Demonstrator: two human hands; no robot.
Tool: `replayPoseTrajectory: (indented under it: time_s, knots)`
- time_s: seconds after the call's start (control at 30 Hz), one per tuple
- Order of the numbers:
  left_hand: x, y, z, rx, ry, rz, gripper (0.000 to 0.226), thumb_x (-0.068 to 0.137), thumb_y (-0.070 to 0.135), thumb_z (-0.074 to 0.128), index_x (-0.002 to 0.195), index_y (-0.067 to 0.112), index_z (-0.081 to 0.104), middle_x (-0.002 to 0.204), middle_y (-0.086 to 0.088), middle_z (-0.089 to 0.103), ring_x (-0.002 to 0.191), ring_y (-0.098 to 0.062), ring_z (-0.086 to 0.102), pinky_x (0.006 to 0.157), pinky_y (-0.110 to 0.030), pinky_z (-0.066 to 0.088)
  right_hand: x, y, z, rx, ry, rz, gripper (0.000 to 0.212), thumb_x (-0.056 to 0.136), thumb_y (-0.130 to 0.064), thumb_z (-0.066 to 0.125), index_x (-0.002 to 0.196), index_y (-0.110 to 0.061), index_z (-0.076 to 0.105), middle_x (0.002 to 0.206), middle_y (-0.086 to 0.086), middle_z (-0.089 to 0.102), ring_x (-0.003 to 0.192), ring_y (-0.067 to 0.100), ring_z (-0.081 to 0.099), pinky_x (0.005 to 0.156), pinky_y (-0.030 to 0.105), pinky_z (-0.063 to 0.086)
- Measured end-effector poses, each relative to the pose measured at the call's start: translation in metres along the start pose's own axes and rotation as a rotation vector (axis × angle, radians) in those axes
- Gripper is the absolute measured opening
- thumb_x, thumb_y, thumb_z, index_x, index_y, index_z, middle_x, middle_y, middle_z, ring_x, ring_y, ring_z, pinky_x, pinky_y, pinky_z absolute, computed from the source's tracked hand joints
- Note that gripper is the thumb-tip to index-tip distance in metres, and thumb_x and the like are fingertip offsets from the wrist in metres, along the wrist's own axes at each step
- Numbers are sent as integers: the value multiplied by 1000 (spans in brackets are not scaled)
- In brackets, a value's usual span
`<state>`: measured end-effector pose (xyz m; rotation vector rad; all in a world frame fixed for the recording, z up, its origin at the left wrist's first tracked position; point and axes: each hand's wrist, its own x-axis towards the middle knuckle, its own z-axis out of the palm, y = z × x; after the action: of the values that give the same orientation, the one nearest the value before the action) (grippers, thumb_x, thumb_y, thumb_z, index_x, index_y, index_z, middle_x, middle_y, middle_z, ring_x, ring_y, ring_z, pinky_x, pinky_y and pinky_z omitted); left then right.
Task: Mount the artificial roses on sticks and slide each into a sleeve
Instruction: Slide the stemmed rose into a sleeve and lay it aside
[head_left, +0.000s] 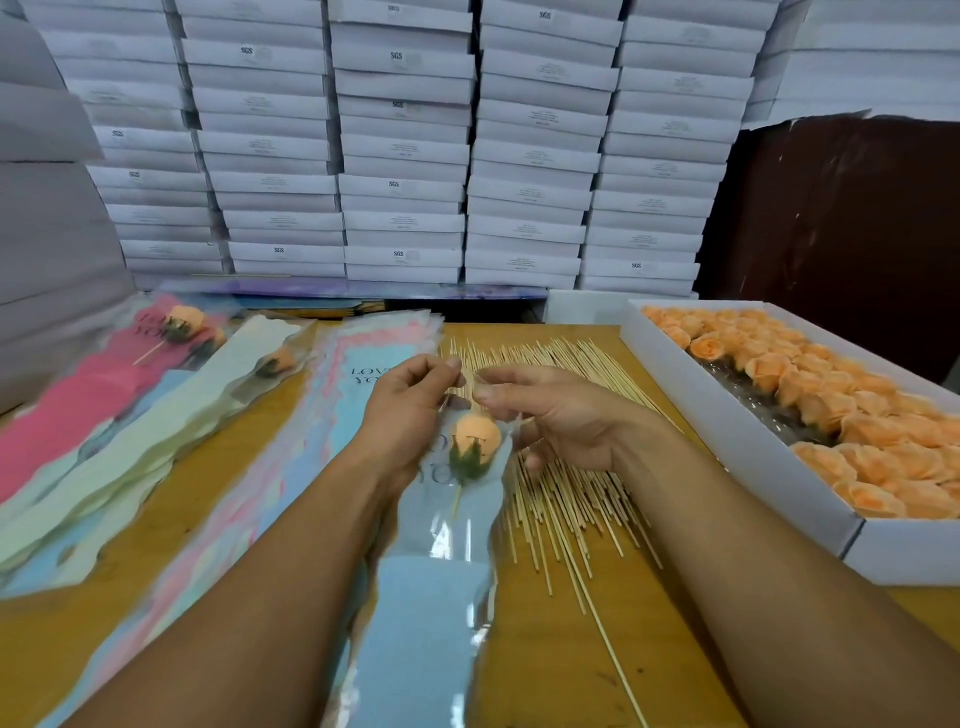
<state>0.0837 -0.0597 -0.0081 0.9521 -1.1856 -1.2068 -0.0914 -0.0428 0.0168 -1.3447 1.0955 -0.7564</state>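
An orange rose (475, 438) on a thin stick sits inside a clear and blue sleeve (434, 608) that runs from my hands toward me. My left hand (402, 410) pinches the sleeve's top edge on the left. My right hand (550, 415) pinches the same top edge on the right. The rose lies just below and between both hands. A loose pile of wooden sticks (561, 483) spreads on the table under my right hand. A white box of orange roses (810, 410) stands at the right.
Stacks of empty sleeves (322, 431) lie left of my hands. Two finished roses in sleeves, on a pink pile (78, 400) and a pale green pile (156, 415), lie at the far left. White cartons (405, 156) are piled high behind the wooden table (571, 649).
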Motion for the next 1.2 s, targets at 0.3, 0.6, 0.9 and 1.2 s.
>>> replayPoseTrajectory:
  time_s: [0.3, 0.6, 0.9, 1.2]
  knots:
    - [4, -3, 3, -3, 190, 53, 23, 97, 23, 64, 78, 10, 65, 75, -5, 62, 58, -12, 55, 50, -22, 49, 5, 0, 9, 313, 124, 95, 57, 64, -30, 86, 110, -3, 66, 79, 15, 74, 50, 17, 63, 34, 14, 41]
    - [19, -4, -11, 37, 410, 66, 30, 101, 30, 58, 74, 16, 63, 81, -1, 66, 82, -22, 59, 80, -42, 52, -7, 0, 11, -16, -246, 119, 51, 66, -37, 85, 98, -3, 68, 88, 19, 60, 49, 14, 51, 42, 20, 37]
    - [48, 14, -26, 182, 540, -15, 28, 102, 22, 50, 75, 13, 55, 69, -4, 51, 58, -19, 40, 51, -27, 30, -22, -4, 24, -238, -791, 77, 16, 87, 0, 57, 99, 1, 68, 88, 18, 70, 54, 12, 69, 32, 17, 43]
    - [79, 28, -41, 378, 745, -45, 31, 104, 26, 47, 122, 5, 61, 107, -11, 64, 91, -28, 54, 77, -34, 37, -18, 0, 42, -258, -841, 131, 23, 97, -12, 54, 86, -7, 73, 74, 7, 75, 52, 13, 70, 32, 17, 43]
